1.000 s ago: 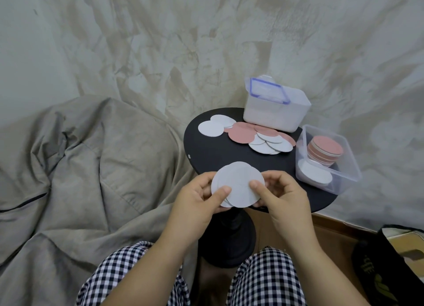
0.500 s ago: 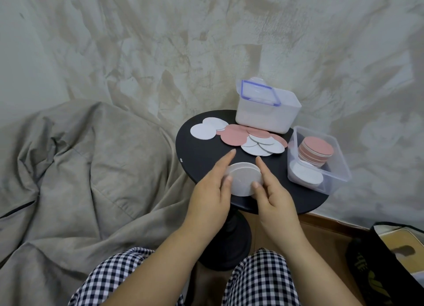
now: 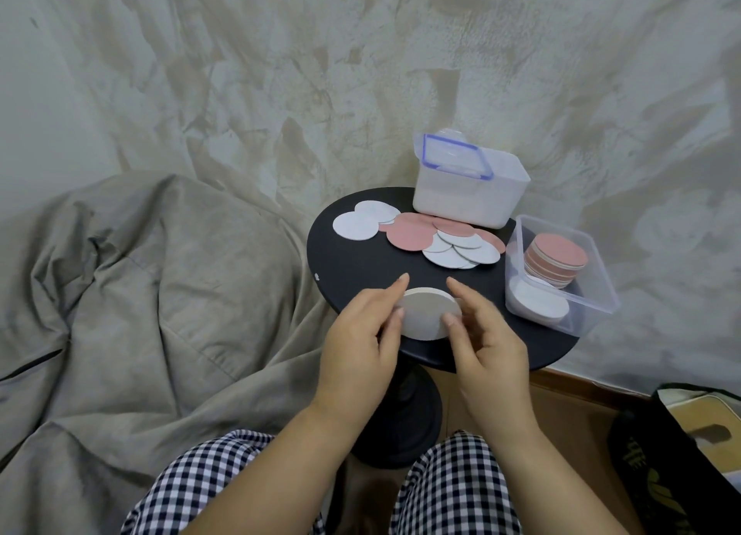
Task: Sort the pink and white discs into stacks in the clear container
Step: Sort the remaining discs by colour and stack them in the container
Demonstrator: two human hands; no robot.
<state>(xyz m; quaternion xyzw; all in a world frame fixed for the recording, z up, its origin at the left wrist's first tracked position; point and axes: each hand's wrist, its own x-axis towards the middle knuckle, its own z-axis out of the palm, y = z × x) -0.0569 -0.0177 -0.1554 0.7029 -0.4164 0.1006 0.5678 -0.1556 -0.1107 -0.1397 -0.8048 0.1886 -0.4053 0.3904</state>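
A squared stack of white discs [image 3: 427, 314] stands on the near part of the round black table [image 3: 361, 266]. My left hand [image 3: 361, 346] presses its left side with straight fingers, and my right hand [image 3: 489, 342] presses its right side the same way. The clear container [image 3: 597, 294] sits at the table's right edge. It holds a pink stack [image 3: 555, 258] at the back and a low white stack [image 3: 539, 304] in front. Loose discs lie across the far part of the table: white ones [image 3: 355, 226] at the left, pink ones [image 3: 409, 234] in the middle, overlapping white ones [image 3: 461, 250] beside them.
A white tub with a blue-rimmed lid [image 3: 469, 198] stands at the table's back edge against the wall. A grey blanket [image 3: 140, 294] fills the left side. A black bag [image 3: 681, 454] lies on the floor at lower right. My checked trousers are below the table.
The fanned white discs I held up above the table edge have been gathered into one neat stack and set down on the table. Both hands now flank it.
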